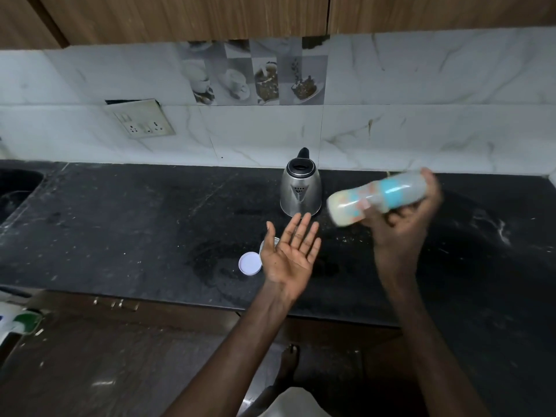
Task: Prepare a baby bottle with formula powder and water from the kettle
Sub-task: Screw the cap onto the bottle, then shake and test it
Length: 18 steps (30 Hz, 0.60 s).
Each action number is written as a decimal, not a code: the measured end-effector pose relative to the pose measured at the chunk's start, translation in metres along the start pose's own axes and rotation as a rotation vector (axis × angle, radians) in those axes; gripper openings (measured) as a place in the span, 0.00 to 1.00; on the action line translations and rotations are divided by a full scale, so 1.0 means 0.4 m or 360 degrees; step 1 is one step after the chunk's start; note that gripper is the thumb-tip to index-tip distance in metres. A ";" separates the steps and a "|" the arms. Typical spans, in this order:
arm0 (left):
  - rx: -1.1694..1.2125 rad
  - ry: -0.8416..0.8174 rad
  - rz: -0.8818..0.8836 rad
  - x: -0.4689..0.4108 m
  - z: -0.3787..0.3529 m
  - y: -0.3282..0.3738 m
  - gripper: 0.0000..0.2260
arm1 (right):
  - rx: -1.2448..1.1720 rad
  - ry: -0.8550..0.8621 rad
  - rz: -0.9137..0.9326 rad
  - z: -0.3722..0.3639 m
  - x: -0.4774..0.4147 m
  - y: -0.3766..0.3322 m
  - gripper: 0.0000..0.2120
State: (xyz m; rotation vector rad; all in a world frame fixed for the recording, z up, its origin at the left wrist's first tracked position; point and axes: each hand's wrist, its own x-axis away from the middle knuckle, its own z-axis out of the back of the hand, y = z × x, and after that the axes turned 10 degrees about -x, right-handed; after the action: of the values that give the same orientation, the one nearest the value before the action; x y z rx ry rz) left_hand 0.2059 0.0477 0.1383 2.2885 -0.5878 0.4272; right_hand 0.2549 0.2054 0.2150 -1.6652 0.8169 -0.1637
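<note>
Gripping bottle (pixel 376 197) in right hand (pixel 403 215), fingers curled round it. Held in the air above the table (pixel 120 221), tilted nearly on its side, right of the kettle (pixel 300 188) and apart from it. Motion-blurred, so can't tell the cap end; milky fill, blue and orange print visible. Holding left hand (pixel 290 254) open, palm up, fingers straight, empty, in front of the kettle. Hiding most of a round container (pixel 268 243) behind that hand; contents not visible. White lid (pixel 250 263) flat on the table, just left of the left hand. Wet patch (pixel 210 260) beside the lid. Kettle upright at the back near the tiled wall. Sink (pixel 15 188) far left.
</note>
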 end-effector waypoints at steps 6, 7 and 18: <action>0.0076 0.0076 0.0042 -0.019 0.037 -0.019 0.31 | 0.0749 -0.0508 -0.0152 -0.035 0.075 0.060 0.48; 0.0039 0.0088 0.0032 -0.018 0.039 -0.022 0.31 | 0.0662 -0.0295 -0.0095 -0.031 0.062 0.047 0.47; 0.0137 -0.0023 0.0132 -0.015 0.022 -0.054 0.31 | 0.0627 -0.0570 -0.0300 -0.014 0.113 0.090 0.46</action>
State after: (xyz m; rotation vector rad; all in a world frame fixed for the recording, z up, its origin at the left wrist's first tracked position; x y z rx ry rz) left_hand 0.2133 0.0567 0.1175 2.3564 -0.6857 0.4851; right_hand 0.2705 0.1729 0.1694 -1.3415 0.3301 -0.1404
